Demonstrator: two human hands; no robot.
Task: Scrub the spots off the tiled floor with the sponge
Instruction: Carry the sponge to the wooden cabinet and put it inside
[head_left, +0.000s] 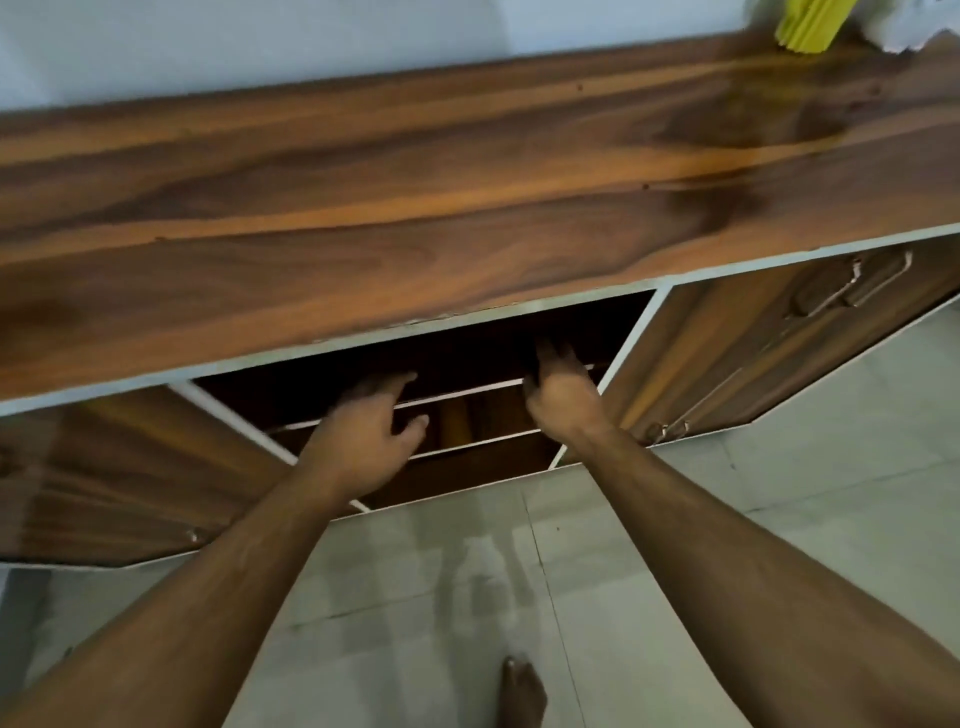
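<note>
while both arms reach into the open brown wooden cabinet (467, 374), the left hand (363, 431) and right hand (558, 389) have spread, empty fingers above the grey tiled floor (441, 571); no sponge shows.

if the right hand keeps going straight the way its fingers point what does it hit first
The right hand points into the dark upper compartment of the open cabinet, above the white-edged shelf. Nothing shows in its path; the interior is too dark to judge depth.

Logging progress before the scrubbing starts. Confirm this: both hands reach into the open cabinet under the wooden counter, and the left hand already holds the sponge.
Not quite. In the head view the left hand holds nothing; its fingers are spread and no sponge shows. The rest stands: both it and the right hand reach into the open cabinet under the wooden counter.
</note>
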